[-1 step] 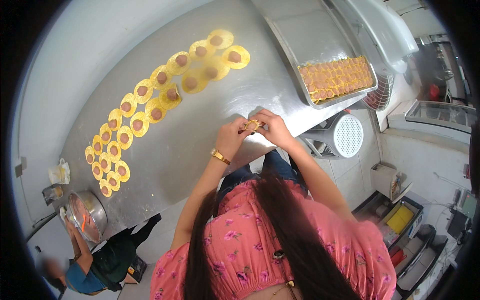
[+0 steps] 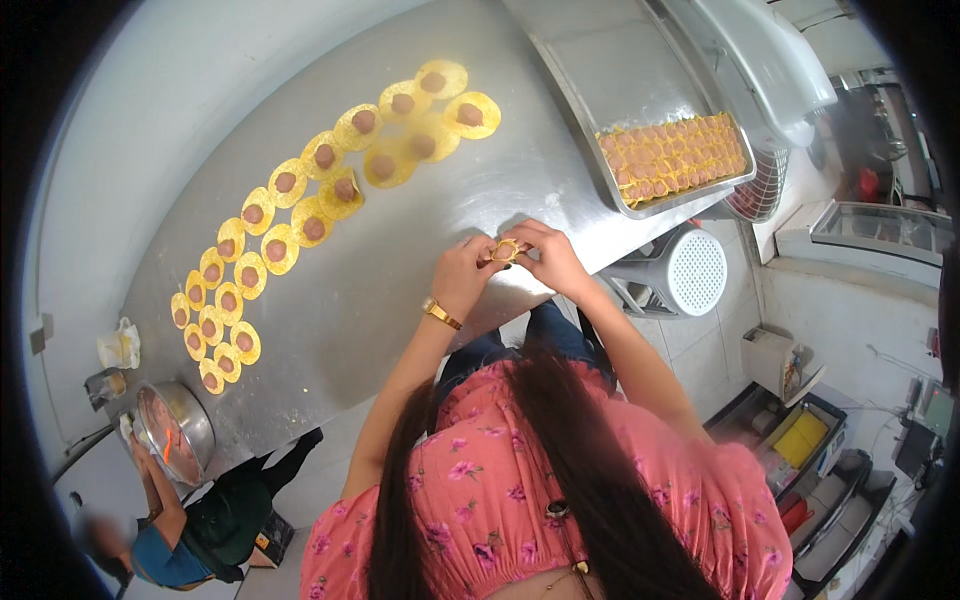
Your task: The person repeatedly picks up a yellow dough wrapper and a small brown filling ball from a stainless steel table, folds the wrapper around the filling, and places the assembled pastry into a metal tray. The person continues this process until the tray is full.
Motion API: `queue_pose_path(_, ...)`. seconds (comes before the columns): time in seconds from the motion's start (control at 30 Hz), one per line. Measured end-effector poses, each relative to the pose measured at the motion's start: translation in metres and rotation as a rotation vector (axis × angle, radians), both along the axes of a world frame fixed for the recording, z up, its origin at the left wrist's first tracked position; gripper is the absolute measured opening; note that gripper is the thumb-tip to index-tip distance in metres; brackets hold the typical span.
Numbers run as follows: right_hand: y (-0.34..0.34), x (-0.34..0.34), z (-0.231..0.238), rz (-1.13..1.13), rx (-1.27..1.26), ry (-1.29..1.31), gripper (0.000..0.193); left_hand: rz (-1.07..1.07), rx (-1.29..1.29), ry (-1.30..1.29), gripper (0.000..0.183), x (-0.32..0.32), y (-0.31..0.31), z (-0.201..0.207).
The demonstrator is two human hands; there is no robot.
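Note:
Near the front edge of the metal table, a small open-topped dumpling (image 2: 505, 251) is pinched between my two hands. Its yellow wrapper is gathered around pinkish filling. The fingers of my left hand (image 2: 466, 272) close on one side of it, and those of my right hand (image 2: 549, 258) grip the other. Round yellow wrappers, each with a ball of filling (image 2: 323, 156), lie in a curving double row on the left and far side. One wrapper (image 2: 342, 193) at the row's inner edge has a side curled up. Finished dumplings (image 2: 672, 157) stand packed in the near end of a metal tray.
The deep metal tray (image 2: 580, 92) sits at the table's right. A steel bowl (image 2: 203, 423) of filling stands at the left end, where another person's hands (image 2: 141, 452) reach in. A perforated white stool (image 2: 695, 270) is beside the table's right edge, near a fan (image 2: 757, 182).

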State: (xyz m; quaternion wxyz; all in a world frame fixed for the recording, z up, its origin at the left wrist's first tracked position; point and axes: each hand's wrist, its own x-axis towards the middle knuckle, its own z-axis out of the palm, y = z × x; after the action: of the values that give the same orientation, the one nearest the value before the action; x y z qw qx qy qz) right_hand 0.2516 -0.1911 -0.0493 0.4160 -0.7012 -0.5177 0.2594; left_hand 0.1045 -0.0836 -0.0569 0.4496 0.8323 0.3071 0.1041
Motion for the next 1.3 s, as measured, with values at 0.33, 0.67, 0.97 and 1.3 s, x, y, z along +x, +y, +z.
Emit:
queue_pose_path(0.33,0.013,0.01,-0.007,-0.04,-0.026,-0.005,0.041,0.017,-0.078,-0.176,0.028,0.018,0.012,-0.017)
queue_pose_path(0.67,0.02,0.022,0.0,-0.099,-0.051,0.0,0.038,0.006,-0.031,-0.267,0.031,0.029,0.028,-0.018)
queue_pose_path(0.97,0.025,0.018,-0.002,-0.066,0.058,-0.004,0.033,0.02,-0.168,-0.226,0.031,0.031,0.027,-0.017)
queue_pose_path(1.3,0.037,0.015,-0.002,-0.058,0.018,-0.149,0.033,0.138,-0.193,-0.225,0.033,0.028,0.019,-0.02)
